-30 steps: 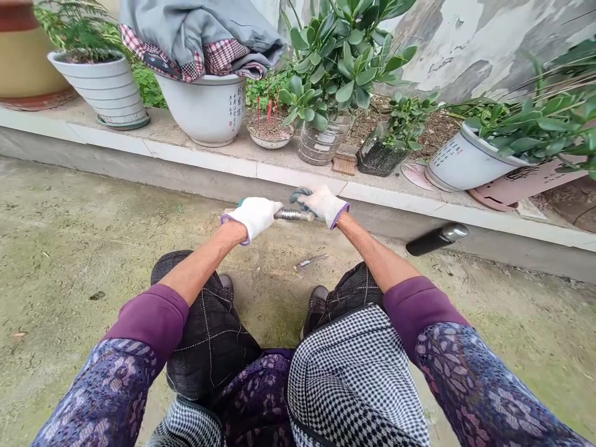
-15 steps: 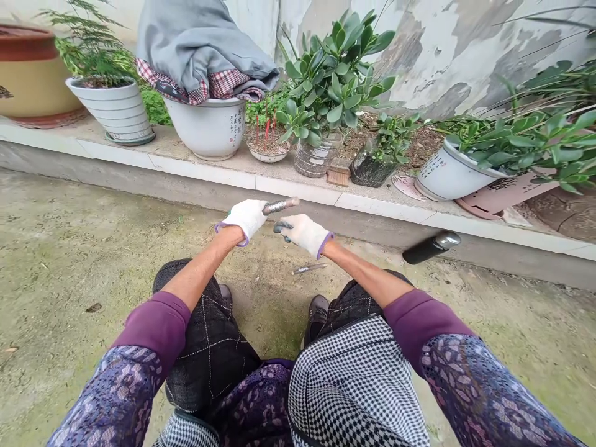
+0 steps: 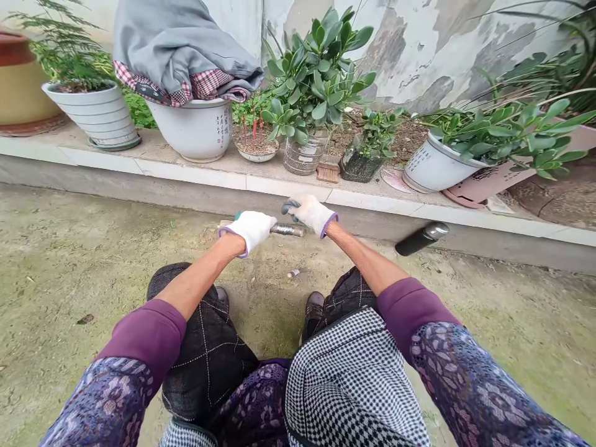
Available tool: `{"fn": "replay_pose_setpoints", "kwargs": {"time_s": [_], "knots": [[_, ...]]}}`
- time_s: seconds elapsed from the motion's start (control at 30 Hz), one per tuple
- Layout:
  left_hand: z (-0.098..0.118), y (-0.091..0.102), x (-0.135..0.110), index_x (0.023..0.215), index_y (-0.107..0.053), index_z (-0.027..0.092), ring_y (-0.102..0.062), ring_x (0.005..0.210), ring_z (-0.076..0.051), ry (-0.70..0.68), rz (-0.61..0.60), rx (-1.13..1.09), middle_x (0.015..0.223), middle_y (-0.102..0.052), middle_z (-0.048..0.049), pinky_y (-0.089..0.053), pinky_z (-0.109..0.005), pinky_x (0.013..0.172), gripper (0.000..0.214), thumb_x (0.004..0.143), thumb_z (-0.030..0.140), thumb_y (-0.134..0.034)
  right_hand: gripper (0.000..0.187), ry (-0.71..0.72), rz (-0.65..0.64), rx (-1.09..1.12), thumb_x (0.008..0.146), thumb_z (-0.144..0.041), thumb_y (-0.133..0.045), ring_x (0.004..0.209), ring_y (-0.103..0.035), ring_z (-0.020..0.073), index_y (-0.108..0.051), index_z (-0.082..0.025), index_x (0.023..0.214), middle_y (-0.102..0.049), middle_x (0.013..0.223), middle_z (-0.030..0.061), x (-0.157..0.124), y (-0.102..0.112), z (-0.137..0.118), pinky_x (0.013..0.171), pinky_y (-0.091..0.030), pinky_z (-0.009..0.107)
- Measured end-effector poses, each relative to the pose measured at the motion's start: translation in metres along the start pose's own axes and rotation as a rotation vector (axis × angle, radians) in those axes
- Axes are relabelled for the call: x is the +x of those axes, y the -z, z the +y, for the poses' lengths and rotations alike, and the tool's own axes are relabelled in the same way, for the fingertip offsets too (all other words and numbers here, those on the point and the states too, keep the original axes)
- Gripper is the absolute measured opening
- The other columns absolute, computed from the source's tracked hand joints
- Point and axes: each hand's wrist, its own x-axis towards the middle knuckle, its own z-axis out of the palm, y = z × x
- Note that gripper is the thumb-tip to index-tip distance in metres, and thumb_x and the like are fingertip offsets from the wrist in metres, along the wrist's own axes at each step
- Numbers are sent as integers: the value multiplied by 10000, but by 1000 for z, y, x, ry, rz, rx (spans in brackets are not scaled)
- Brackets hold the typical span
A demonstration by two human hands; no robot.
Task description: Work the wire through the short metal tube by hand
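Both my hands wear white knit gloves with purple cuffs. My left hand (image 3: pixel 251 228) is closed round one end of a short grey metal rod (image 3: pixel 287 230), held level in front of my knees. My right hand (image 3: pixel 311 213) is curled over the rod's other end, its dark-tipped fingers bent on top. I cannot make out the rod's left end, which is hidden in the glove. A small pale scrap (image 3: pixel 294 272) lies on the ground below the hands.
A concrete ledge (image 3: pixel 288 186) runs across ahead, carrying white plant pots (image 3: pixel 195 130), a leafy plant (image 3: pixel 316 68), a small brush (image 3: pixel 328 172) and a tipped pot (image 3: pixel 431 167). Grey cloth (image 3: pixel 177 49) drapes one pot. A black and silver flask (image 3: pixel 421 238) lies by the ledge.
The rod has gone from tilted up in my left hand alone to level, and my right hand has come back up onto its right end. The view shifted slightly.
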Motion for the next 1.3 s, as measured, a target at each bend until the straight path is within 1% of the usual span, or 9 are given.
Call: {"fn": "replay_pose_setpoints", "kwargs": {"time_s": [0.23, 0.33, 0.43, 0.6, 0.7, 0.8, 0.97, 1.1, 1.3], "knots": [[-18, 18, -1, 1079, -728, 233, -703, 832, -203, 158, 61, -286, 924, -759, -59, -484, -244, 714, 331, 896, 386, -498, 237, -132, -131, 339, 867, -201, -485, 406, -382, 74, -699, -152, 957, -549, 567, -48, 5, -30, 2, 427, -335, 204], [-32, 15, 4, 1096, -727, 220, -703, 833, -195, 244, 112, -345, 930, -759, -68, -487, -233, 702, 345, 904, 395, -499, 224, -70, -192, 298, 885, -251, -500, 434, -417, 75, -694, -172, 965, -563, 595, -42, -5, -48, -13, 452, -346, 203], [-40, 9, 8, 1103, -728, 197, -719, 859, -240, 329, 65, -203, 932, -754, -129, -513, -290, 742, 351, 942, 339, -450, 223, 93, -176, 91, 908, -266, -495, 546, -482, 92, -696, -175, 935, -597, 656, -17, -17, -58, -28, 533, -358, 208], [-30, -7, 4, 1065, -733, 130, -732, 928, -304, 172, -86, 56, 980, -740, -210, -532, -386, 819, 317, 940, 178, -446, 217, 232, -206, -230, 906, -305, -538, 671, -537, 132, -722, -194, 941, -684, 812, 23, -24, -43, -31, 597, -355, 238], [-14, -12, -1, 1059, -743, 152, -733, 921, -312, 30, -190, 85, 945, -748, -197, -530, -391, 818, 318, 918, 150, -459, 242, 163, -160, -164, 913, -288, -521, 670, -555, 125, -731, -190, 986, -691, 825, 23, -15, -22, -18, 598, -371, 225], [-4, -5, -3, 1131, -716, 221, -733, 886, -284, -16, -138, 7, 946, -758, -150, -525, -355, 777, 331, 941, 234, -445, 237, 72, -158, 12, 887, -223, -518, 613, -544, 97, -739, -171, 955, -666, 759, 0, -3, -5, 0, 583, -384, 200], [-13, 16, 3, 1083, -718, 269, -712, 867, -225, 100, 5, -220, 978, -766, -69, -494, -276, 750, 321, 939, 366, -449, 187, 7, -190, 195, 854, -207, -539, 487, -452, 75, -716, -156, 882, -576, 606, -39, 10, -8, 15, 485, -345, 190], [-27, 11, 15, 1108, -719, 252, -696, 899, -207, 188, 105, -429, 974, -763, -32, -478, -240, 730, 344, 917, 378, -462, 198, -21, -198, 222, 880, -193, -524, 499, -474, 75, -709, -163, 945, -552, 601, -41, 8, -19, 7, 500, -357, 188], [-32, 0, 36, 1053, -714, 220, -686, 811, -196, 262, 74, -422, 914, -754, -41, -459, -240, 671, 322, 886, 372, -484, 261, 150, -221, -145, 953, -344, -493, 649, -566, 137, -707, -198, 980, -671, 778, 12, -2, -18, 1, 589, -369, 248]]}}
